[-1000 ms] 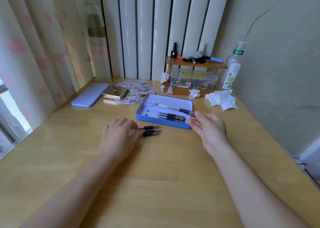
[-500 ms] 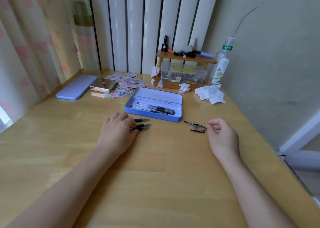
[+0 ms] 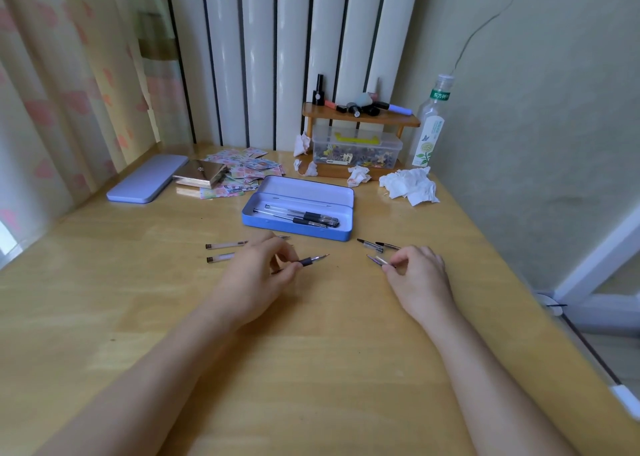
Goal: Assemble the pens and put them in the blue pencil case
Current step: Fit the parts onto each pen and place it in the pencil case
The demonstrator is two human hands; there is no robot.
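The open blue pencil case (image 3: pixel 263 225) lies mid-table with a few assembled pens (image 3: pixel 304 217) inside. In front of it my left hand (image 3: pixel 258 275) grips a pen body (image 3: pixel 313 260) with a black grip and bare tip, pointing right. Two clear pen barrels (image 3: pixel 225 245) lie on the table left of that hand. My right hand (image 3: pixel 417 275) pinches a pen cap (image 3: pixel 379 261) between thumb and fingers. Two more caps (image 3: pixel 377 246) lie just beyond it, right of the case.
The case's lilac lid (image 3: pixel 147 182) lies far left beside a gold box (image 3: pixel 201 175) and scattered stickers (image 3: pixel 247 168). Behind stand a small wooden shelf (image 3: pixel 360 118), a clear storage box (image 3: pixel 356 147), crumpled tissues (image 3: pixel 410 185) and a bottle (image 3: pixel 431 123). The table's right edge drops off.
My left hand has lifted one pen body off the pile, uncovering two barrels. My right hand has shifted slightly and picked up a cap from the table.
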